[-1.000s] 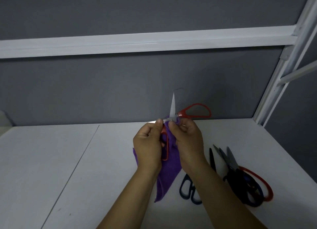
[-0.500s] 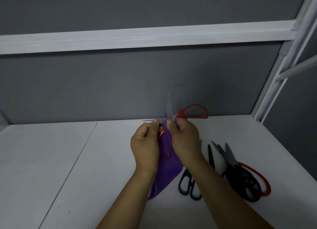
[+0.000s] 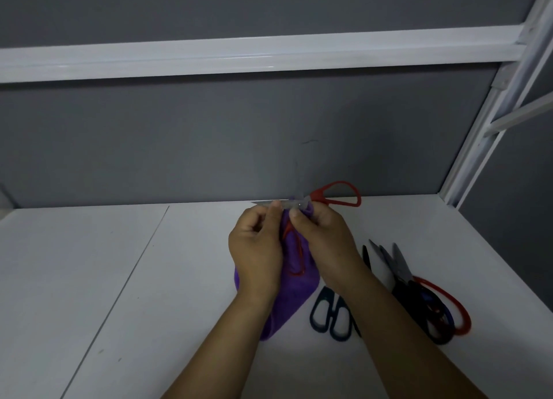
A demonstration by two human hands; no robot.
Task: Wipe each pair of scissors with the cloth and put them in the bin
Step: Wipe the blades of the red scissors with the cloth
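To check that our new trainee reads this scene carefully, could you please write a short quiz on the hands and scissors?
1. True or false: a bin is visible in the head view.
2. Besides the open red-handled metal scissors, what do the left hand and right hand hold between them? A) soft purple cloth B) yellow sponge C) paper towel
3. Fill in: the dark-handled pair and the pile of scissors lie on the white table on the person's ____ side.
Key: 1 false; 2 A; 3 right.
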